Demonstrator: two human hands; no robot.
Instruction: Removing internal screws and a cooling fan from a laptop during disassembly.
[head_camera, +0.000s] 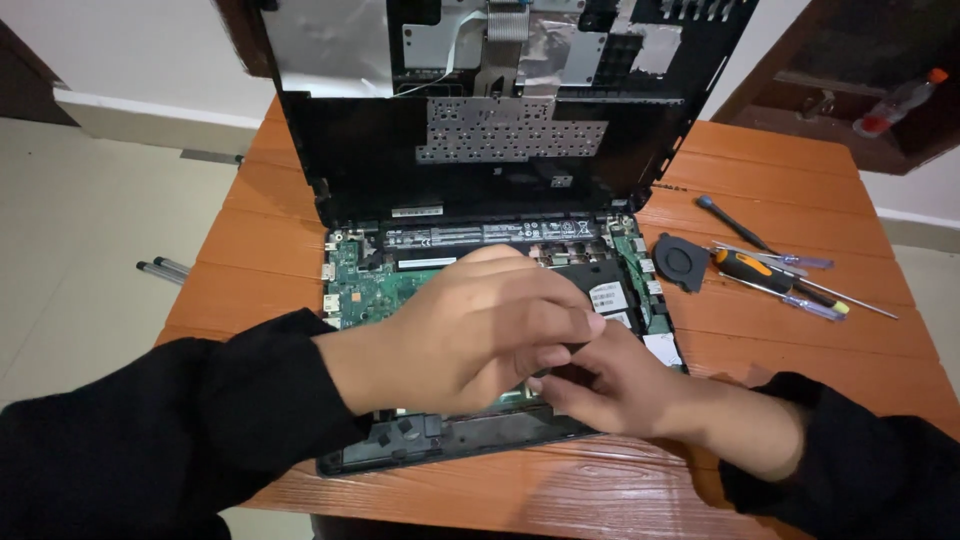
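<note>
An opened laptop base (370, 290) lies on an orange wooden table (780, 160), its green circuit board and long black battery (480, 236) exposed. The lifted keyboard cover (380, 160) stands upright behind it. My left hand (470, 330) curls over the middle of the base, fingers bent down. My right hand (610, 385) reaches in from the right, and its fingertips meet the left hand's on a small dark part (568, 352) above the front of the base. Both hands hide what lies under them.
A black round fan (680, 262) lies right of the laptop. Beside it rest an orange-and-black screwdriver (770, 275) and several thin tools (800, 262). A plastic bottle (895, 105) lies at the far right. Two metal rods (160, 270) lie on the floor at left.
</note>
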